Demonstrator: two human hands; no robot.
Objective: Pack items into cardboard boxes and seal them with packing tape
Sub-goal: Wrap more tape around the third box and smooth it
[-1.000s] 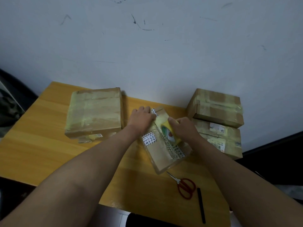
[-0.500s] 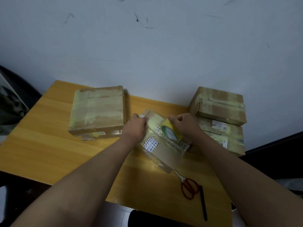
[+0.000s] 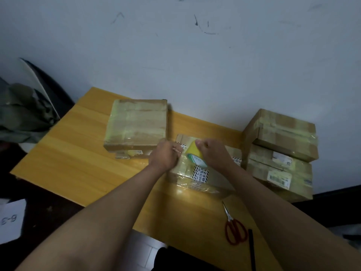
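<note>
Box (image 3: 197, 177) now turned flat, both hands (image 3: 166, 155) (image 3: 213, 153) gripping tape roll (image 3: 195, 154); scissors (image 3: 234, 227) near.

Two bare forearms, no sleeves, left hand (image 3: 163, 155), right hand (image 3: 213, 153), no rings.

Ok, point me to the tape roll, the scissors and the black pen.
tape roll (image 3: 193, 151): head view, on its yellow outer band.
scissors (image 3: 235, 232): head view, on the red handle loops.
black pen (image 3: 251, 249): head view, midway along its barrel.
</note>
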